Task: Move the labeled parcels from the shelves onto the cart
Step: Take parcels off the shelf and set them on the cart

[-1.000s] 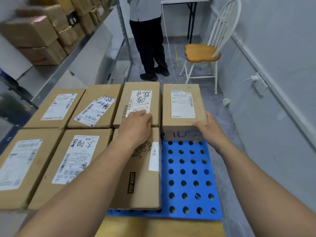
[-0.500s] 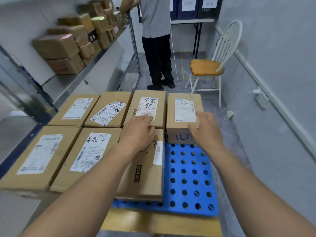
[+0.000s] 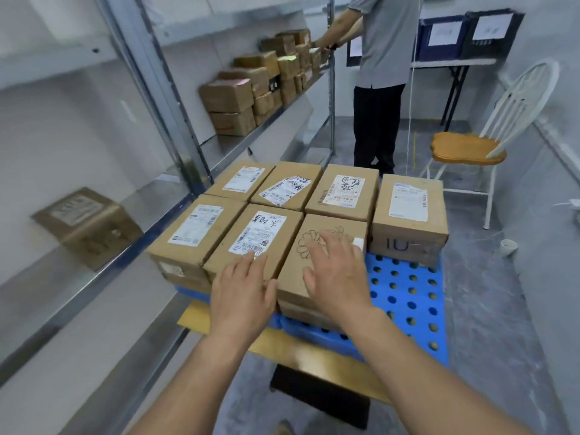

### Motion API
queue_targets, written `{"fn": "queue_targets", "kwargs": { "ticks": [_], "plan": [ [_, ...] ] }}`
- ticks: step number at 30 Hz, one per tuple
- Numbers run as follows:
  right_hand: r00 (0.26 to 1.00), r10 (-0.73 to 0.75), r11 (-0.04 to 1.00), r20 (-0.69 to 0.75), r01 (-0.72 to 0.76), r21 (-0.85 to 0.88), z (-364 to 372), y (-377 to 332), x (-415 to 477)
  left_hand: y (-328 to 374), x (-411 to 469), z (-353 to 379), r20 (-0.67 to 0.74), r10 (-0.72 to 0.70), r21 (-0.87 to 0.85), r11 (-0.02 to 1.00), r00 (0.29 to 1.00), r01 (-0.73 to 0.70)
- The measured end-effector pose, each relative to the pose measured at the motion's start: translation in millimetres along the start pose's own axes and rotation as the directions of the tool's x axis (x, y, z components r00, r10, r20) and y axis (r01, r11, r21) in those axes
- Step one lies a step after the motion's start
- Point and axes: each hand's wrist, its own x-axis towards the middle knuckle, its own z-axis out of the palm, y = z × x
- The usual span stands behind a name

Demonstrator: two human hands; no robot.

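Note:
Several brown labeled parcels sit in two rows on the blue perforated cart deck point(image 3: 408, 296). The far right parcel point(image 3: 408, 215) stands at the back with bare deck in front of it. My left hand point(image 3: 241, 293) hovers with straight fingers over the near edge of the middle front parcel point(image 3: 260, 233). My right hand point(image 3: 339, 271) is spread flat above the flower-marked parcel point(image 3: 317, 246); neither hand holds anything. More parcels point(image 3: 260, 86) are stacked on the metal shelf at the back left. A single labeled box point(image 3: 88, 224) lies on the lower shelf at left.
A person in a grey shirt point(image 3: 383, 73) stands at the far end of the shelf, beyond the cart. A white chair with a wooden seat point(image 3: 470, 149) is at the right wall. A small white cup point(image 3: 508, 248) sits on the floor. Shelf uprights point(image 3: 175, 120) stand close left.
Both hands drew back from the rear parcels toward me; the right hand left the far right parcel. The view lifted and turned left, showing more of the shelves.

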Motion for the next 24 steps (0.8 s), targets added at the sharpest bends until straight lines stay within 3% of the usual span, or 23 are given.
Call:
{"fn": "queue_targets", "kwargs": {
  "ticks": [6, 12, 19, 24],
  "plan": [
    [0.984, -0.148, 0.989, 0.096, 0.146, 0.028, 12, -54, 16, -49, -22, -16, -0.072, -0.229, -0.053, 0.973, 0.971, 0.226],
    [0.948, -0.278, 0.960, 0.154, 0.268, 0.086, 41, -110, 47, -112, -23, -28, -0.110, -0.443, -0.115, 0.895, 0.890, 0.431],
    [0.916, -0.359, 0.930, 0.179, 0.335, 0.151, 80, -179, 101, -194, -1, -36, -0.143, -0.578, -0.144, 0.815, 0.803, 0.561],
    [0.889, -0.367, 0.923, 0.274, 0.310, 0.228, 106, -227, 152, -257, 35, -46, -0.122, -0.637, -0.202, 0.767, 0.761, 0.609]
  ]
}}
